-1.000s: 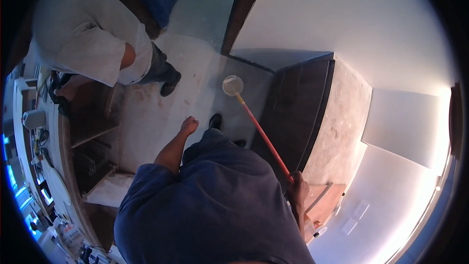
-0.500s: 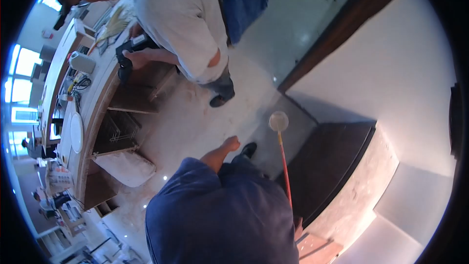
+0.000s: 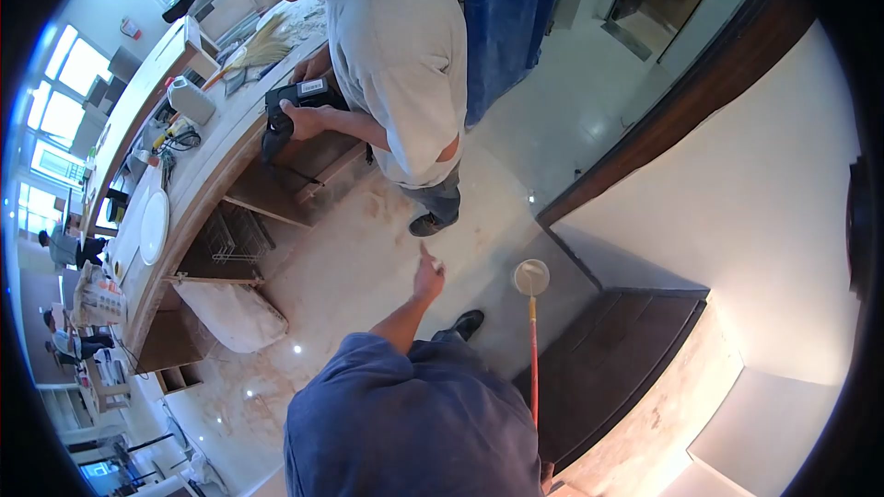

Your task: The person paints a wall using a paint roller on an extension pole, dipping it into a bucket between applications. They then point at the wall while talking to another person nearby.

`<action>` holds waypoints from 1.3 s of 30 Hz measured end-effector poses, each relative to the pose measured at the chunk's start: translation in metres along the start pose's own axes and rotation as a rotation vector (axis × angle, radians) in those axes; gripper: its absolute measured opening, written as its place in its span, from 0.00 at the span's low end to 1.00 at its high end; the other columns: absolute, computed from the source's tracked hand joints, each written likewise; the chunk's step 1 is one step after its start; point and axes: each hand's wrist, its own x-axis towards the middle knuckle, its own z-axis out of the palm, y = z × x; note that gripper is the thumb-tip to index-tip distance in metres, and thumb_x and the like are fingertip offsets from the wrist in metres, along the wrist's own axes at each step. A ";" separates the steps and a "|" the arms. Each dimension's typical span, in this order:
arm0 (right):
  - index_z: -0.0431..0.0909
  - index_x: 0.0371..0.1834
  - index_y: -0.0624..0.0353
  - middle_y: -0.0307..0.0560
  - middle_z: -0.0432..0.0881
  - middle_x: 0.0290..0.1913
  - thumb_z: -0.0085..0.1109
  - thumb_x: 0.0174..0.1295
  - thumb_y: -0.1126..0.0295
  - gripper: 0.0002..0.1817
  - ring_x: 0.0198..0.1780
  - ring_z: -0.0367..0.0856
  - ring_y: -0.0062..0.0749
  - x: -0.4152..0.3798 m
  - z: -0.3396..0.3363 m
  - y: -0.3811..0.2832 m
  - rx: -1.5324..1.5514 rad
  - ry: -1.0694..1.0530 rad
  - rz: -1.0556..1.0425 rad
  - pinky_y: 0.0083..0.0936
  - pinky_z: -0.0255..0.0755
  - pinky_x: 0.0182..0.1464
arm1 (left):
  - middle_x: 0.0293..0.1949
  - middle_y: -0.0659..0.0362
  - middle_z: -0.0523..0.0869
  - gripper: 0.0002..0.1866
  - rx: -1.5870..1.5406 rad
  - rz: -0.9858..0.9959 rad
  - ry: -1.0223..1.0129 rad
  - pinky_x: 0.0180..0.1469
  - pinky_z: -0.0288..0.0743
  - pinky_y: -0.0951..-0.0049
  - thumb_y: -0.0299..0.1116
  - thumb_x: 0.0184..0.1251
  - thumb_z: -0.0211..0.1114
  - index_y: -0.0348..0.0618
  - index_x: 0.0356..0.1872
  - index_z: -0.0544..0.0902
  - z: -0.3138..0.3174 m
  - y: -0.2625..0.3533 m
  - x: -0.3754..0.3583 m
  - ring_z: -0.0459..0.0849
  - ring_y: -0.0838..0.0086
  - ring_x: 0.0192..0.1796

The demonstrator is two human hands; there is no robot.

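Observation:
My left hand [image 3: 428,278] is held out over the floor, its index finger stretched forward and the others curled; a small pale spot shows at the curled fingers, too small to name. A red pole [image 3: 534,359] with a yellow upper part runs up from my right side to a round, pale head [image 3: 531,277]. Only a sliver of my right hand [image 3: 547,473] shows at the pole's lower end, closed round it and mostly hidden by my blue clothing.
A co-worker [image 3: 396,55] in a light shirt stands ahead, holding a black device [image 3: 299,101] at the curved counter [image 3: 207,170]. A white bag [image 3: 235,313] leans below it. At right are a dark low platform [image 3: 617,359] and a white wall [image 3: 718,184]. Other people work far left.
My left hand has reached forward and its index finger has stretched out. The view has shifted, showing more of the co-worker and the doorway. The pole's head appears slightly lower in view.

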 end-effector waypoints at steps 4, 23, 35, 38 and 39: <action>0.74 0.35 0.48 0.51 0.83 0.28 0.62 0.58 0.65 0.06 0.32 0.84 0.52 0.006 0.008 -0.025 0.191 0.050 0.078 0.41 0.73 0.33 | 0.56 0.46 0.82 0.41 0.034 -0.231 0.113 0.62 0.73 0.58 0.34 0.61 0.64 0.39 0.74 0.56 -0.045 -0.017 0.038 0.79 0.51 0.60; 0.75 0.32 0.52 0.43 0.84 0.28 0.59 0.54 0.75 0.05 0.31 0.84 0.35 -0.013 0.003 -0.067 0.474 0.021 0.088 0.32 0.74 0.35 | 0.51 0.46 0.85 0.20 0.385 0.253 -0.961 0.58 0.75 0.55 0.45 0.64 0.62 0.39 0.46 0.84 0.074 -0.024 -0.068 0.82 0.51 0.56; 0.75 0.28 0.51 0.51 0.84 0.24 0.65 0.50 0.69 0.07 0.28 0.84 0.54 -0.016 0.018 -0.096 -0.236 0.120 0.030 0.43 0.73 0.29 | 0.52 0.45 0.84 0.20 0.421 0.230 -0.702 0.60 0.75 0.56 0.43 0.61 0.60 0.41 0.48 0.83 0.049 -0.035 -0.014 0.81 0.50 0.57; 0.76 0.29 0.50 0.50 0.84 0.25 0.64 0.51 0.68 0.06 0.30 0.85 0.52 -0.027 0.016 -0.106 -0.294 0.126 0.075 0.44 0.73 0.31 | 0.52 0.45 0.84 0.19 0.434 0.270 -0.682 0.60 0.75 0.55 0.42 0.61 0.60 0.41 0.48 0.83 0.050 -0.054 -0.006 0.81 0.50 0.57; 0.76 0.30 0.49 0.49 0.84 0.25 0.64 0.51 0.67 0.06 0.31 0.85 0.51 -0.033 0.012 -0.109 -0.316 0.103 0.116 0.44 0.74 0.32 | 0.52 0.45 0.84 0.19 0.425 0.261 -0.677 0.60 0.75 0.55 0.42 0.61 0.60 0.41 0.48 0.83 0.049 -0.058 -0.007 0.81 0.50 0.57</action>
